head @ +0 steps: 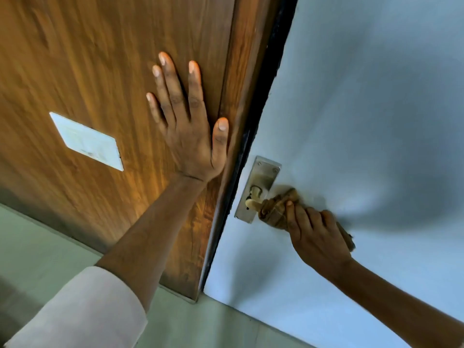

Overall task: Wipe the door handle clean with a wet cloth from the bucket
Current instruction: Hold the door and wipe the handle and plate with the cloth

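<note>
A brass-toned door handle [253,202] juts from its steel backplate [261,179] at the near edge of a pale blue door [364,121], and a brown cloth [276,207] is wrapped around the lever's outer length, leaving only the rounded neck and the stub nearest the plate bare. The right hand [313,234] is clenched around the cloth and the lever beneath it, fingers curled tight and knuckles toward the camera, a tail of fabric trailing out behind the wrist. By the look of it the wiping is well under way: the cloth is already on the handle, so the fetching is evidently done, while the neck and the backplate appear not yet reached and may be what is left. Whether the cloth is wet cannot be told from this view. The left hand [188,121] lies flat and empty against the wood-grain panel [88,59] next to the door, fingers spread wide, thumb just beside the dark seam [253,136] that separates wood from blue, seemingly bracing the person's stance. A pale rectangular plate [86,141] sits on the wood, well apart from the hand. A light sleeve [82,312] covers the left forearm. No bucket or other container is in view, so its contents cannot be reported.
</note>
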